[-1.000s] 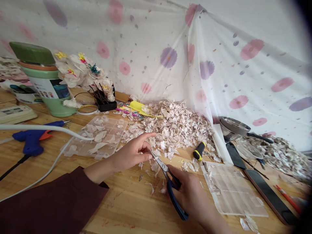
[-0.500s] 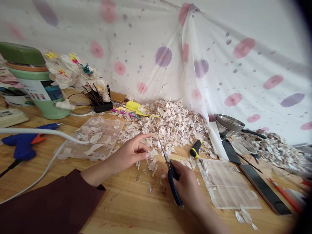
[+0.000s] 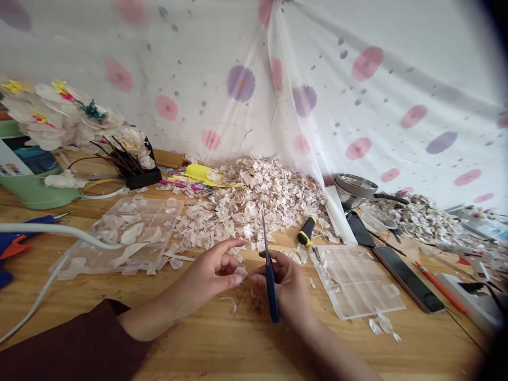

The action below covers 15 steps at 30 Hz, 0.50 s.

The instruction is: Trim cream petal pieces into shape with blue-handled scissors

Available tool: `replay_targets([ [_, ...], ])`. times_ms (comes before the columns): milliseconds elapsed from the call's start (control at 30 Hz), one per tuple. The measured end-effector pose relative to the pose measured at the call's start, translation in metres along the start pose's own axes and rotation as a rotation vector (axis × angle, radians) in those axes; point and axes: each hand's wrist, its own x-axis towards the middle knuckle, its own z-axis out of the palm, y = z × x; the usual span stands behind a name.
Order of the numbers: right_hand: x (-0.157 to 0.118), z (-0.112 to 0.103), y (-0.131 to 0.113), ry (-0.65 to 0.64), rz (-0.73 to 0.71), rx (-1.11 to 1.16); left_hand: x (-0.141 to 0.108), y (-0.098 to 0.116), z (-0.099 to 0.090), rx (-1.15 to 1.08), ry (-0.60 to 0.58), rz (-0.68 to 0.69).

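My right hand [image 3: 283, 280] is wrapped round a pair of dark blue-handled scissors [image 3: 271, 283], whose blades point up and away toward the pile of pale petal-like pieces [image 3: 273, 196]. Just left of the scissors, my left hand [image 3: 220, 267] has its thumb and fingers pinched on a small pale piece [image 3: 240, 272]. The hands are close together above the wooden table, in front of the pile. A few small scraps lie on the wood beneath them.
At left are a clear compartment tray [image 3: 103, 259] with petals, a white cable [image 3: 59, 228] and a blue glue gun [image 3: 24, 233]. To the right are a yellow-black handle [image 3: 307, 230], another clear tray [image 3: 357, 283], a phone [image 3: 408, 278] and metal bowls [image 3: 355, 188].
The view has swung to the right. My left hand has pinched a small pale piece, and the scissors in my right hand have turned more upright, with the hands closer together.
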Motion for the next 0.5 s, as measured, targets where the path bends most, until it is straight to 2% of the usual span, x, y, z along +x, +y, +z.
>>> replay_targets([
  [500,-0.002,0.003,0.007,-0.023,-0.068,-0.006,0.002,-0.012,0.005,-0.042,-0.115,0.005],
])
